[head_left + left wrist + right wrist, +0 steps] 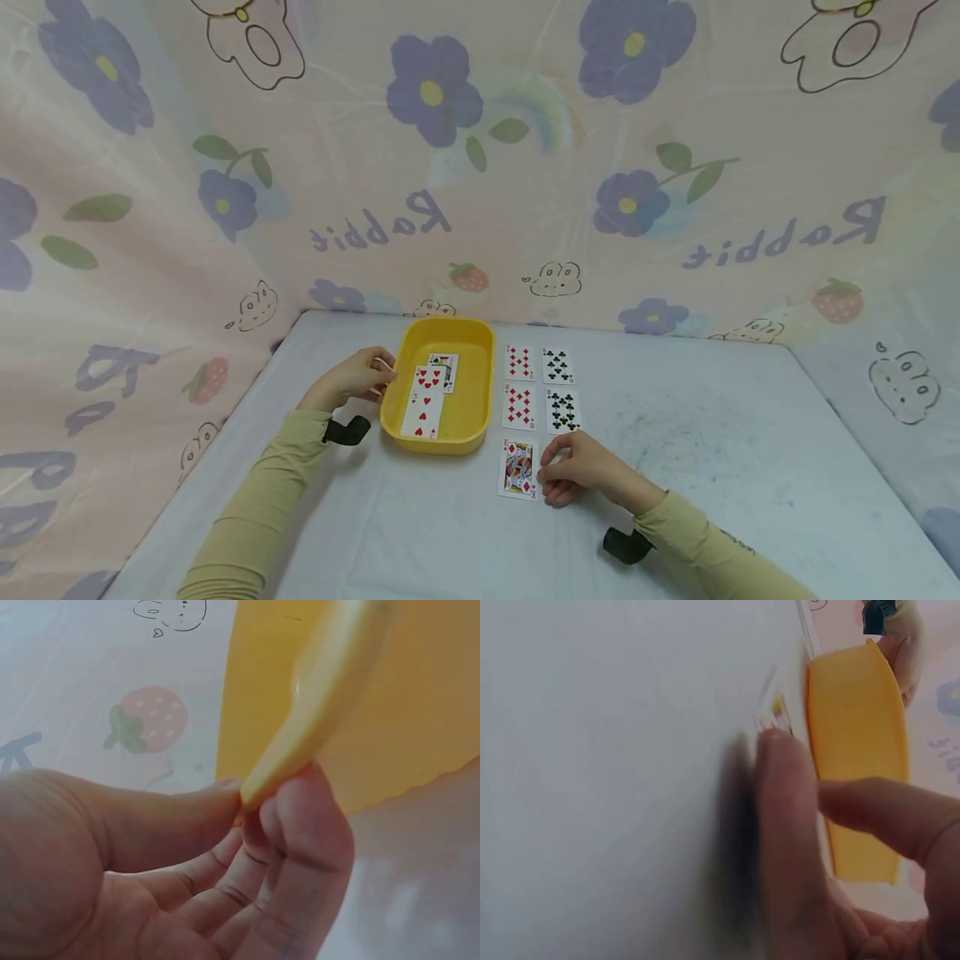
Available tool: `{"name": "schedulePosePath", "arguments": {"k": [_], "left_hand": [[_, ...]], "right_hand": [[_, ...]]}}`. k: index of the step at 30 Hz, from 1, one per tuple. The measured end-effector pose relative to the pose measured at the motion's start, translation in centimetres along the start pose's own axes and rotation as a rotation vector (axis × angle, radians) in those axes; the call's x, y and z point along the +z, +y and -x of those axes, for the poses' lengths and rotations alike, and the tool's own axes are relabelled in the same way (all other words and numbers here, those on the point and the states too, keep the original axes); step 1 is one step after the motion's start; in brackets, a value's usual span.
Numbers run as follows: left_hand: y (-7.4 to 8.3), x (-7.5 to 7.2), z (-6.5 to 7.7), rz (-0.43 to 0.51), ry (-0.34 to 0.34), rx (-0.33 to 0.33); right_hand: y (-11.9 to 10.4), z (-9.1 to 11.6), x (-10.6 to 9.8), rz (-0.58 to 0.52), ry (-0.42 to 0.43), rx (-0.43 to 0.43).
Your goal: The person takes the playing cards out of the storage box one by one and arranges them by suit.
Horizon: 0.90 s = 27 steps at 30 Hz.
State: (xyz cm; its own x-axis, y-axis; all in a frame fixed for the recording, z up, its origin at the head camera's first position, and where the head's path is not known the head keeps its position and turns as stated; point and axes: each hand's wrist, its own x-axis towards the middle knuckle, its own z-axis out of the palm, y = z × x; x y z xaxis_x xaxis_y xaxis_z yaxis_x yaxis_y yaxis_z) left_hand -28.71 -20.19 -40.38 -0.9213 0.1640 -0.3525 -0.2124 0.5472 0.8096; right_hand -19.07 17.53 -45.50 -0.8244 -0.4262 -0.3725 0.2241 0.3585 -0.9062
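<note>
My left hand (363, 374) pinches the left rim of a yellow plastic tray (486, 375) between thumb and fingers, as the left wrist view shows close up. Inside the tray lie overlapping playing cards: heart cards (422, 414) and a black-suit face card (451, 379). A diamond face card (517, 468) lies face up on the table, below and right of the tray. At its right edge is my right hand (576, 472). In the right wrist view a straight finger (787, 795) touches the card's edge, with the thumb held slightly apart.
Right of the tray, red diamond cards (519, 407) form one column and black club cards (562, 410) another. A white cloth (712, 433) covers the table. Printed fabric (510, 192) with flowers and rabbits hangs behind and at the sides.
</note>
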Motion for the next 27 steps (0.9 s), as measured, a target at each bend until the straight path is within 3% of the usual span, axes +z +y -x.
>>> {"name": "schedulePosePath", "arguments": {"k": [3, 7, 11, 14, 19, 27], "left_hand": [[0.1, -0.1, 0.1, 0.004, 0.007, -0.003], [0.0, -0.3, 0.1, 0.011, 0.006, -0.001], [-0.1, -0.5, 0.1, 0.021, 0.001, 0.007], [-0.2, -0.5, 0.1, 0.025, 0.003, 0.019], [-0.3, -0.4, 0.2, 0.038, 0.009, 0.018], [0.0, 0.0, 0.2, 0.037, 0.011, -0.007]], "right_hand": [[-1.1, -0.1, -0.7, 0.056, 0.005, -0.016], [-4.3, -0.9, -1.6, 0.1, 0.028, -0.064], [-8.5, -2.6, -1.5, 0.037, -0.002, -0.149], [-11.1, -4.2, -0.6, -0.073, -0.059, -0.172], [-12.9, -7.0, 1.8, -0.255, -0.113, -0.1], [-13.1, -9.8, 4.5, -0.398, -0.102, 0.036]]}}
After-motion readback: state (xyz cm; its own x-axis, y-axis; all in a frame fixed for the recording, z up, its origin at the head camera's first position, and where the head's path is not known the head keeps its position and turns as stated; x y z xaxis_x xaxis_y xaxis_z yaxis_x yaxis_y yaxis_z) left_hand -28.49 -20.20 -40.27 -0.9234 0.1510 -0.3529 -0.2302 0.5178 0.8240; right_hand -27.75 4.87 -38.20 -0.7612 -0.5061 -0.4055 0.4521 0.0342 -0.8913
